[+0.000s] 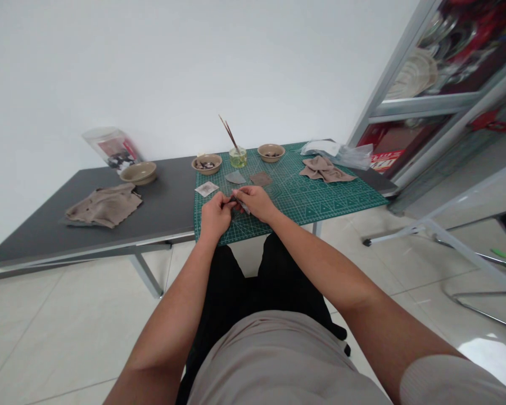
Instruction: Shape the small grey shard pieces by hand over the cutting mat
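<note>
- The left hand (215, 217) and right hand (255, 202) meet low over the near edge of a green cutting mat (326, 203), knuckles almost touching.
- A small slim grey object (243, 206) sits between them, its kind too small to tell.
- The right hand's fingers (244, 194) are closed, pinching the object.
- The left hand's fingers (223, 199) are curled in against the same spot; whether they grip it cannot be told.
- Just beyond the hands on the mat lie a grey swatch (235, 178), a brown swatch (261, 179) and a small pale card (206, 189).
- Farther back, near the mat's far edge, stand two ceramic bowls (206, 164) with dark bits inside, and a glass jar (238, 158) of yellowish liquid holding thin brushes (228, 132) tilted to the left.
- A crumpled taupe cloth (326, 170) lies on the mat's right side, beside a clear plastic bag (354, 157).
- On the dark grey table (168, 191), left of the mat, rest a second taupe cloth (104, 205), a third bowl (138, 172) and a clear packet (112, 147) leaning near the wall.
- A metal-framed glass cabinet (421, 107) stands to the right.
</note>
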Demonstrator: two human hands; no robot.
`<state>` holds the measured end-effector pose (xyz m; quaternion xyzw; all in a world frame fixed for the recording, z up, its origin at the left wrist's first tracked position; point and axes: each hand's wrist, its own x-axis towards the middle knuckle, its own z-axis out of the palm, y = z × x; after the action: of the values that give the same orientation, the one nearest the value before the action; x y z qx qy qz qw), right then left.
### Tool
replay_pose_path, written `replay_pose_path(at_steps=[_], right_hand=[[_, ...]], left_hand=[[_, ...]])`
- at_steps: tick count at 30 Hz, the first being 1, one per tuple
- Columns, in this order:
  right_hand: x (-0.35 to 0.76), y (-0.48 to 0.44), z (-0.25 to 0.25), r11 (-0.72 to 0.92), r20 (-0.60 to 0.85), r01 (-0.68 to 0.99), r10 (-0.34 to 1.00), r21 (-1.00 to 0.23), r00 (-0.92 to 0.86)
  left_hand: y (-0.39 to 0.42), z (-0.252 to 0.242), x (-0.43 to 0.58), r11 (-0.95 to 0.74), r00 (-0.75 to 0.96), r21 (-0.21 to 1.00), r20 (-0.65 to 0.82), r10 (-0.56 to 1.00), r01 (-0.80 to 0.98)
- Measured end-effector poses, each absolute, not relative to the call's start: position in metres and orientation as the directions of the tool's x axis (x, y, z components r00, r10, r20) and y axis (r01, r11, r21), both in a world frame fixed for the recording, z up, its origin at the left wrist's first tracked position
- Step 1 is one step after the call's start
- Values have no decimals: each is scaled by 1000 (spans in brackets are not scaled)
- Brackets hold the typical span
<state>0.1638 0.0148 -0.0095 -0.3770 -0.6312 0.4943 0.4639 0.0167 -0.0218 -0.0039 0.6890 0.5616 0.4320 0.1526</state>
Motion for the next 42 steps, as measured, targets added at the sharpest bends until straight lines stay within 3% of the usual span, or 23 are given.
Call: replay_pose_path(at_steps=[20, 27, 36, 42], right_hand=[[164, 15, -7, 201, 182, 17, 915, -979, -361], [163, 19, -10, 107, 145, -142, 943, -984, -298], [166, 16, -7, 120, 173, -184, 937, -975, -303], [167, 17, -8, 127, 166, -130, 916, -983, -364]], left_hand=[[-19, -4, 16, -321, -28, 706, 435, 900, 631], [-17, -8, 15, -342, -47, 737, 450, 892, 583], [-15, -7, 15, -375, -66, 760, 479, 875, 531], [-15, -6, 14, -375, -40, 739, 476, 879, 560]])
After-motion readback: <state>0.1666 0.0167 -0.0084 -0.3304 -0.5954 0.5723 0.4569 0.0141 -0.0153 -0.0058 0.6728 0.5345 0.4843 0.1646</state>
